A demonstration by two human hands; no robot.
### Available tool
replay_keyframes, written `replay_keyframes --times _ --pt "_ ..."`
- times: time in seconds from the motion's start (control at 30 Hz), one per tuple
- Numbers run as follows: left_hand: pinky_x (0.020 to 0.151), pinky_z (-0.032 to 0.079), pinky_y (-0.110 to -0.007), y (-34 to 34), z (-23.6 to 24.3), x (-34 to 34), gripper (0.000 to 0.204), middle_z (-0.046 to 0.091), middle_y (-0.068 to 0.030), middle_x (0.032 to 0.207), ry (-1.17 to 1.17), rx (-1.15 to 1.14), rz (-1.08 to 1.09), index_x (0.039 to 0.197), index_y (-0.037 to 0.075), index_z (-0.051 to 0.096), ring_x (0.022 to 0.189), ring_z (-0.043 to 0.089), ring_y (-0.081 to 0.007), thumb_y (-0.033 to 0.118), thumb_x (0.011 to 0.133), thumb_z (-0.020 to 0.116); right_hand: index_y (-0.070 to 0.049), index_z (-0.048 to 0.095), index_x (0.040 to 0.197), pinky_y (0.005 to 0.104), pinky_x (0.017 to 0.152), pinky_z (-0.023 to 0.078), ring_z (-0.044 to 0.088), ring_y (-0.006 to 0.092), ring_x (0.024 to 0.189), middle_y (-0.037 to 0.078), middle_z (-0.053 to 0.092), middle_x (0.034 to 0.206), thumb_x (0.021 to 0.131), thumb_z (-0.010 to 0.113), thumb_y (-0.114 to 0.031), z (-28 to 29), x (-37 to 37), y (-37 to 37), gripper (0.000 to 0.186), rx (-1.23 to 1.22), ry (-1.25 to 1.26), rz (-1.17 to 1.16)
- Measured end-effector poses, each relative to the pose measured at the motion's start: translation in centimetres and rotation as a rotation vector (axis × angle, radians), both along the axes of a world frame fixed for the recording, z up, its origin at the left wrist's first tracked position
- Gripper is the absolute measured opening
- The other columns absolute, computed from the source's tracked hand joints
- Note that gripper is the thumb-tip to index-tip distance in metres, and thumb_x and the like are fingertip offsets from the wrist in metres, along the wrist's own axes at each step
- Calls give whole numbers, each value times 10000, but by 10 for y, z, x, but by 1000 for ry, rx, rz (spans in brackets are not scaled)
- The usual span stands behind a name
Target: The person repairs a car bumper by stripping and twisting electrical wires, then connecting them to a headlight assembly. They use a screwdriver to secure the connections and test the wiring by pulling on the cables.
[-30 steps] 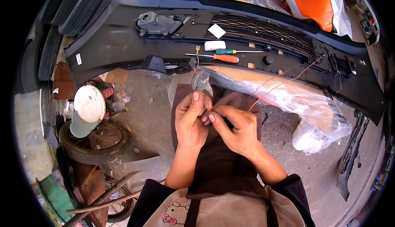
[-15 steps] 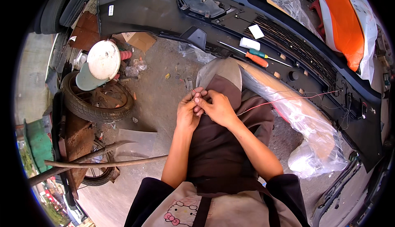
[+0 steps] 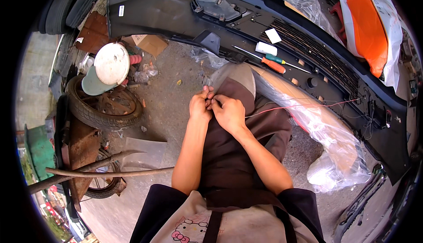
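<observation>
My left hand (image 3: 200,108) and my right hand (image 3: 231,114) meet above my brown-trousered lap, their fingertips pinched together. A thin red wire (image 3: 286,107) comes from the right and passes under my right hand, whose fingers appear to grip it. Whatever sits between the left fingertips is too small and hidden to make out. At its far end the wire reaches a bundle of dark wires (image 3: 375,115) on a large black car bumper (image 3: 150,17). On the bumper lie an orange-handled screwdriver (image 3: 273,65), a green-handled screwdriver (image 3: 275,59) and a small white cylinder (image 3: 266,48).
Plastic-wrapped padding (image 3: 319,124) curves along the bumper's near side. To the left are a round white lid (image 3: 112,63), a motorcycle wheel (image 3: 103,115) and crossed wooden poles (image 3: 110,173). A cardboard box (image 3: 150,44) sits beyond; an orange-and-white wrapped part (image 3: 365,27) stands far right.
Both hands have shifted slightly left, still together, and the left fingers have straightened upward somewhat. The near end of the red wire has moved left with the right hand.
</observation>
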State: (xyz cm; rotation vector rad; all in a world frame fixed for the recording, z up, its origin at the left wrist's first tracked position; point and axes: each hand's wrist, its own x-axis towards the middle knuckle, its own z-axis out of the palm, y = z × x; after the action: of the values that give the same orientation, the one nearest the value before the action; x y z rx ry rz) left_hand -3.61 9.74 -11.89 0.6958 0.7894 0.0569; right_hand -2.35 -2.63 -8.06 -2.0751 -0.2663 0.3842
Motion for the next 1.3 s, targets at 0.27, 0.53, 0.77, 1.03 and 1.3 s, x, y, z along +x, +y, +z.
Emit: replay_keyframes --times 0.27,0.53,0.77,1.03,1.3 --pt "397 220 -219 -1 1 14 219 493 -1 607 114 97 -10 909 17 585 428 299 -65 229 954 556 -56 646 917 453 642 513 650 363 684 187 660 728 875 567 -197 -2 -5 1 167 -92 -227 60" --pt "437 255 -212 13 2 12 224 469 11 638 -45 -83 -51 927 42 557 446 308 -70 259 970 526 -34 591 1137 421 708 516 647 386 781 220 657 854 887 594 -153 11 -19 -6 277 16 -185 53" --pt "628 413 -234 -4 24 -1 312 635 -62 942 -182 -95 -51 1121 19 554 658 459 -98 279 949 573 -21 477 1160 452 691 479 631 383 805 185 661 893 907 545 -74 3 -12 -35 268 107 -223 49" --pt "771 484 -291 2 12 -7 252 666 -120 1008 -325 -8 -133 1100 31 591 890 629 -180 202 917 625 3 522 1017 369 636 497 663 289 688 154 654 740 902 577 -76 -3 5 -9 150 64 -152 2" --pt "799 490 -302 2 -3 -2 194 665 -82 931 -333 -98 -146 1048 35 620 873 624 -190 189 933 591 -19 556 944 497 706 479 631 407 806 219 656 859 897 536 -160 1 4 5 150 -3 -156 -38"
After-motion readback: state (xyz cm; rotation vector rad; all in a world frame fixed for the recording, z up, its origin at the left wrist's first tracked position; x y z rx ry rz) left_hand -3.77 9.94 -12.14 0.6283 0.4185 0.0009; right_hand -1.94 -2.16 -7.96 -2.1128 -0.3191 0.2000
